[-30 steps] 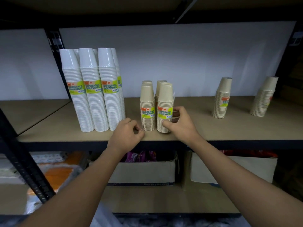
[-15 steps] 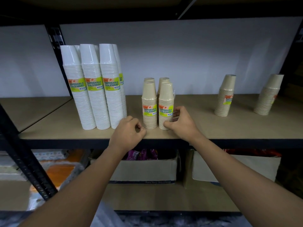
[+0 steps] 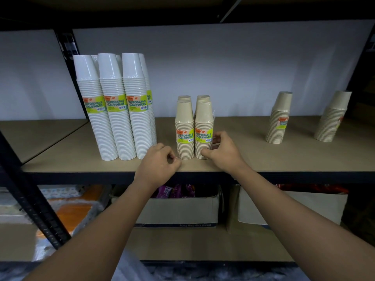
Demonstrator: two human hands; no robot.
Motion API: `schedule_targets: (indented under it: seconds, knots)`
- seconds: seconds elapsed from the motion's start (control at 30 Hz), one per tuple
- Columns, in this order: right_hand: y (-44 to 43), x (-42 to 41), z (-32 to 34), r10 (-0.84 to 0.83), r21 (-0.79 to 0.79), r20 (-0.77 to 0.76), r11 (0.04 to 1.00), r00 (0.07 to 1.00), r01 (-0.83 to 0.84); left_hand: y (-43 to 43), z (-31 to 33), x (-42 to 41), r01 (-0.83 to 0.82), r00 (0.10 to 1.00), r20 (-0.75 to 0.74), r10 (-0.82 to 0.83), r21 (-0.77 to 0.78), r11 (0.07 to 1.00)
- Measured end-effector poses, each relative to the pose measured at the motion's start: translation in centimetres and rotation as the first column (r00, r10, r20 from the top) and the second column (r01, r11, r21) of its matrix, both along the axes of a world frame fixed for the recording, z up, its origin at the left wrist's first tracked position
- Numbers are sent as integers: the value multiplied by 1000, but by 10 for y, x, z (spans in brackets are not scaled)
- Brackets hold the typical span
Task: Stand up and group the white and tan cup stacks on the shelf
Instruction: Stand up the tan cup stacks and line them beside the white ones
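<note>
1. The white cup stacks point(image 3: 113, 110) stood upright in a tight cluster at the left of the shelf point(image 3: 67, 157), with their labels facing the near side.
2. Four tan cup stacks point(image 3: 183, 116) stood upright in a two-by-two block at the middle of the shelf, just right of the white ones with a gap between.
3. The right hand point(image 3: 223, 152) gripped the near-right tan stack point(image 3: 204, 126) low down. Its thumb was at the near base and its fingers curled round the right side.
4. The left hand point(image 3: 160, 165) lay at the shelf's near edge, curled into a fist around nothing. It sat just beside the near-left tan stack point(image 3: 184, 142).
5. Well to the right, a lone tan stack point(image 3: 280, 118) and a far-right tan stack point(image 3: 332, 118) stood apart from each other.
6. Cardboard boxes point(image 3: 178, 209) sat on the level below.
</note>
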State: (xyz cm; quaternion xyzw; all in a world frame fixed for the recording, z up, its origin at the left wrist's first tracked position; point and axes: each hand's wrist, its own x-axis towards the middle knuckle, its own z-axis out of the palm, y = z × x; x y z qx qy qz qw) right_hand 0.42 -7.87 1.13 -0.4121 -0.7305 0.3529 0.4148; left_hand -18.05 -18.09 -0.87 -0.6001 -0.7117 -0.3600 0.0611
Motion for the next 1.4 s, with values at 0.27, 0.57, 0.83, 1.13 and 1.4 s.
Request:
schedule_targets:
  seconds: [0.27,0.57,0.83,1.13,1.4]
  knots:
    - [-1,0,0,0,-3,-1,1000,1000,0,0,0,0,-10,1000,-20,11,7,1000]
    - [0,28,2,-24,-26,-45,999,999,22,-11,4,16,87,996,-15,-87,23,996]
    - [15,113,13,-222,-14,-123,975,967,222,14,24,127,321,947,-11,-321,95,942]
    - [69,177,18,-397,-36,-115,918,911,395,104,25,187,257,966,61,-251,-123,959]
    - [116,174,21,-357,-58,50,931,933,359,136,18,176,237,971,15,-240,-220,946]
